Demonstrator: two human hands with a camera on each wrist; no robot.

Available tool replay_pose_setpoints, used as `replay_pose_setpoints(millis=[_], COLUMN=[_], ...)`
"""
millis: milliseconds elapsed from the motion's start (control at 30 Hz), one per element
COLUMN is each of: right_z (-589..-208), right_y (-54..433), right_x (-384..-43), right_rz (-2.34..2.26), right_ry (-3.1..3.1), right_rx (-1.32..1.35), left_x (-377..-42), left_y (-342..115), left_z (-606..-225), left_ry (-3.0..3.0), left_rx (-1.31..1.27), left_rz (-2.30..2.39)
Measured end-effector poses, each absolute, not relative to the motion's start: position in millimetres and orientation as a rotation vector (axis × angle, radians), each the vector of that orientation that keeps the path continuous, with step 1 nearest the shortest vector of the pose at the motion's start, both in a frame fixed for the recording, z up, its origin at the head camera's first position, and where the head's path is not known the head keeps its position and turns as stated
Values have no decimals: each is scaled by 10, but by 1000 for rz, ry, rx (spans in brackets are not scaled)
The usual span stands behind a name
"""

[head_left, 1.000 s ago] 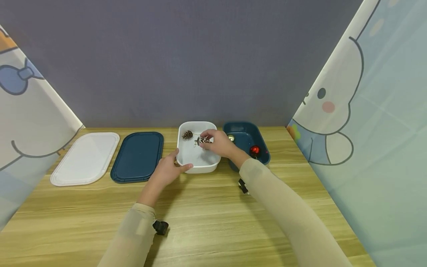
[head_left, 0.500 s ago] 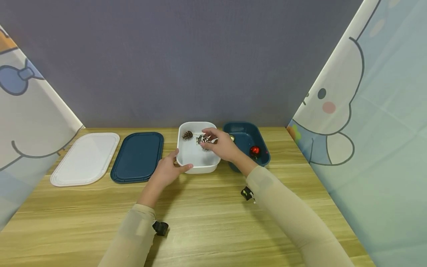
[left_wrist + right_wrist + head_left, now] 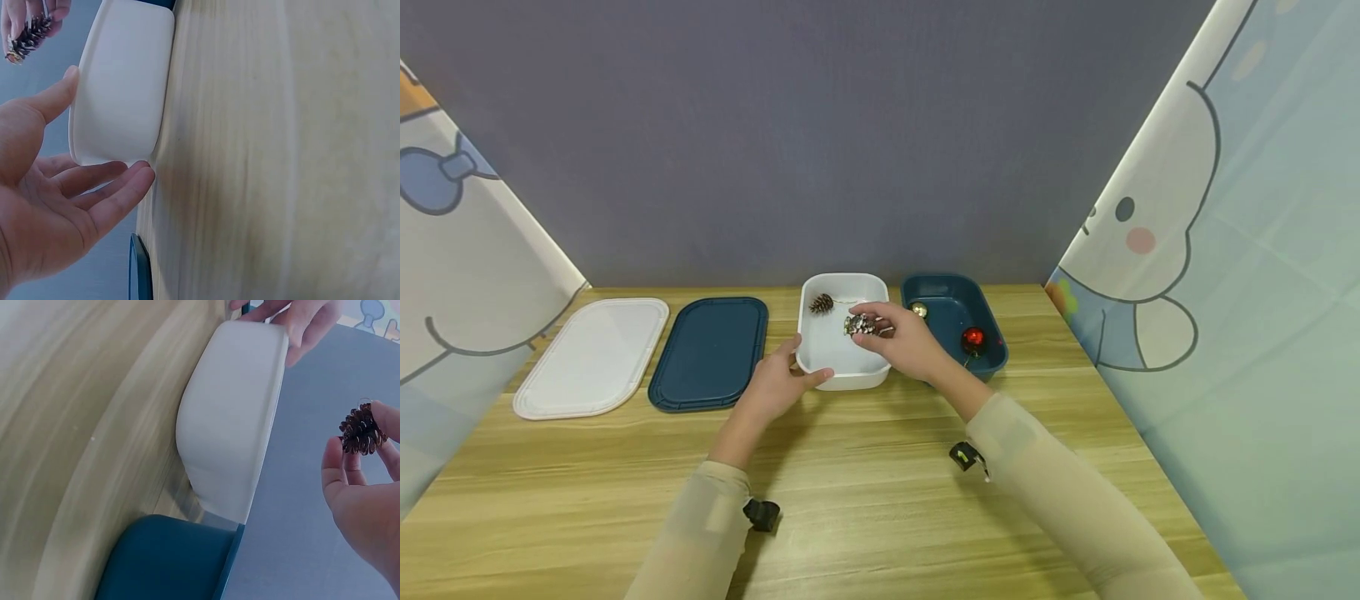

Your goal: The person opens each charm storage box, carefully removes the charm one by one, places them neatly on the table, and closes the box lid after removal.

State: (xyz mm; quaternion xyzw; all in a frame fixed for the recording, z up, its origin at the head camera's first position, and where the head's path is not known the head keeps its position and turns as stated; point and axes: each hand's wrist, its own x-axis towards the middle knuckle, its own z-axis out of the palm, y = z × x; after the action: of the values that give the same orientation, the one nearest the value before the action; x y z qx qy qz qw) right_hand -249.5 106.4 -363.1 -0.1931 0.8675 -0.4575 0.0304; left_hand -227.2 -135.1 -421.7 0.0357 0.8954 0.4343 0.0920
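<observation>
In the head view, my right hand (image 3: pixel 904 335) pinches a snow-tipped pinecone (image 3: pixel 861 325) between thumb and fingers over the white box (image 3: pixel 842 380). The right wrist view shows this pinecone (image 3: pixel 361 430) held above the box's rim, with a thin loop at its top. My left hand (image 3: pixel 777 382) rests at the box's near left corner. The left wrist view shows its thumb touching the rim and its fairly straight fingers (image 3: pixel 125 194) against the end wall. A second, brown pinecone (image 3: pixel 822 304) with a thin string lies inside the box, towards the back left.
A dark blue box (image 3: pixel 951 287) stands right of the white one, holding a red bauble (image 3: pixel 973 339) and a gold bauble (image 3: pixel 919 309). A dark blue lid (image 3: pixel 711 354) and a white lid (image 3: pixel 593 358) lie flat at left. A grey wall (image 3: pixel 820 142) rises behind.
My right hand has moved the held pinecone slightly to the right and towards me, and its forearm has drawn back. The left hand and both boxes have stayed in place.
</observation>
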Motion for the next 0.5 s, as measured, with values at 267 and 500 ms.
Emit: replay_pose_setpoints(millis=[267, 500], right_z=[-3672, -3770], right_y=[1089, 1073], right_x=[-2308, -2189], right_rz=[-1446, -1447], right_ry=[2580, 2495], right_rx=[-568, -549], left_x=[-2270, -2276], left_y=[-1359, -1358], left_z=[-4247, -4280], left_ry=[2642, 2596], left_rx=[111, 116], left_rz=[1331, 1428])
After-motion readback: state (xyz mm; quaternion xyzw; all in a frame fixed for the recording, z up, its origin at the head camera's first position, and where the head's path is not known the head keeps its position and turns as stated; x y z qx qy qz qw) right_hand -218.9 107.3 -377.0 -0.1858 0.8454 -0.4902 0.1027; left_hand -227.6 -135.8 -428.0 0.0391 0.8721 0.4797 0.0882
